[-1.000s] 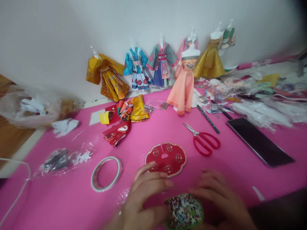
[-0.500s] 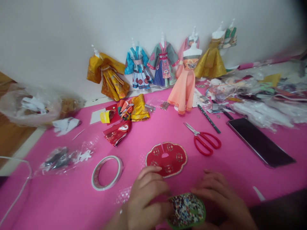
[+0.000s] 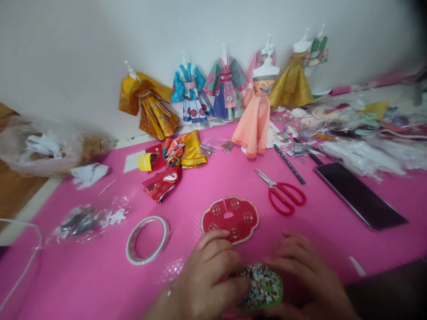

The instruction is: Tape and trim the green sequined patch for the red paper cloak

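Low in the view, my left hand is closed at the left side of a small rounded green-edged piece with a speckled, multicoloured surface. One of its digits lies over that surface. My right hand curls around the right side of the same piece, its fingers at the upper and lower edges. Whether the piece is a box of beads or patterned cloth, I cannot tell. Just beyond my left fingertips lies a red scalloped collar with a gold trim and a slit neck opening, flat on the pink table.
Red-handled scissors, a dark pencil and a phone lie to the right. A tape roll is at left. Folded doll clothes lie mid-table. Dressed doll forms line the wall. Plastic bags crowd the far right.
My left hand has shifted slightly right, its digit reaching further over the speckled piece. The whole view has moved a little; the other things lie as before.
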`<state>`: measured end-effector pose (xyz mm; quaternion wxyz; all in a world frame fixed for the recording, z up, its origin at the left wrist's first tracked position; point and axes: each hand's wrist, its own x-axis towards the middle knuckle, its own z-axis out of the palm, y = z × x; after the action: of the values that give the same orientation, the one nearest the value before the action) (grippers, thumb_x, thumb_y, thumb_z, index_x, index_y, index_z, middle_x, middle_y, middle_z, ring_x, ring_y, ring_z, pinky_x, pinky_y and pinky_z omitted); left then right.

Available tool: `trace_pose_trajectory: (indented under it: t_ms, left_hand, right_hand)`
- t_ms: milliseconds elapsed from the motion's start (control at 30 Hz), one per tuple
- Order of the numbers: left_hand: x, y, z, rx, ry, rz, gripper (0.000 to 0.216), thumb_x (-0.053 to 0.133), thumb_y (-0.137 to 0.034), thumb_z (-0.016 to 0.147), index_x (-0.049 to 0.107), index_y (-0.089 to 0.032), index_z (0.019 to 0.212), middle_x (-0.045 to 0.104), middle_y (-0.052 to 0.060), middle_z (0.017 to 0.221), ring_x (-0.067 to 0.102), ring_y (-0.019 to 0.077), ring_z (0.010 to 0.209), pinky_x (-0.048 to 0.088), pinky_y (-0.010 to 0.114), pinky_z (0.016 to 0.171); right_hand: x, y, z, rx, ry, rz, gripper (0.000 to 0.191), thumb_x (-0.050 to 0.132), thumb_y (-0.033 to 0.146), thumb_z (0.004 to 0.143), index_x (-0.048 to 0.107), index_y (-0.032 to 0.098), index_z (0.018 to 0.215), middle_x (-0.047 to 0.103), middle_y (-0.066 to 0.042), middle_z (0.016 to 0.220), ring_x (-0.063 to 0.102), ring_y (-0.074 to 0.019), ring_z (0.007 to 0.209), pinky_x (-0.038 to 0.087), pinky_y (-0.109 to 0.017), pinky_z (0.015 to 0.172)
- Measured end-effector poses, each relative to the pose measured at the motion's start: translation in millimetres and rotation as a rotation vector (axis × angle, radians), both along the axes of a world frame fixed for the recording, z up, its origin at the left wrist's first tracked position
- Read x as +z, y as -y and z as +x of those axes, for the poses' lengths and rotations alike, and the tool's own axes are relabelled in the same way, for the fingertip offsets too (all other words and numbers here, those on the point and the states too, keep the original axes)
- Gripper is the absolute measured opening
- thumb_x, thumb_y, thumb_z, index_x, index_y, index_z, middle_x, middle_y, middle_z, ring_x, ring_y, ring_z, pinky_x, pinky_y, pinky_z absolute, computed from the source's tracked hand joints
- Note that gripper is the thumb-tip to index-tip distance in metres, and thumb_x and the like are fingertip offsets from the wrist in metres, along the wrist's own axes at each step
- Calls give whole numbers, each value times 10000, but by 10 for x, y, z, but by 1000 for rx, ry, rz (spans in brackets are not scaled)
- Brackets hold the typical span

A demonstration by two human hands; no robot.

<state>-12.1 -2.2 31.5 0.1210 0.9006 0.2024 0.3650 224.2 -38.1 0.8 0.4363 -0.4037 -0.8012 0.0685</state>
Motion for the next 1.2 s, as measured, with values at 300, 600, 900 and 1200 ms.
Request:
trace_pose_trajectory:
  t_ms: [300,600,900,1200]
  left_hand:
    - [-151,-26,36,8,30,107,103,606,-253,953,698,-229,992,707,39,1039,643,218,1083,427,497,1150]
    - [-210,-17,-6,33,76,82,45,666,-227,907,680,-240,948,713,37,1139,647,226,1119,447,523,1144]
    - [-146,-25,25,-10,-10,84,167,598,-353,992,709,-232,964,691,51,1163,609,213,1194,371,477,1206]
    - [-162,-33,-27,-14,7,81,131,601,-281,983,705,-218,1032,681,59,1197,608,223,1194,398,501,1185]
  right_hand:
    - [93,-25,-78,-11,-18,-4,381,690,571,888,678,218,1032,719,-9,803,695,-192,777,536,-360,896]
    - [98,-39,-112,-16,-50,0,379,700,571,878,684,221,1022,724,-15,808,696,-204,796,544,-363,887]
    - [126,-66,-142,-3,11,8,408,579,588,957,687,202,1032,704,-7,770,670,-181,740,509,-360,848]
    - [125,-69,-125,6,-5,6,418,607,601,937,675,193,1001,699,-7,787,665,-177,772,492,-344,880]
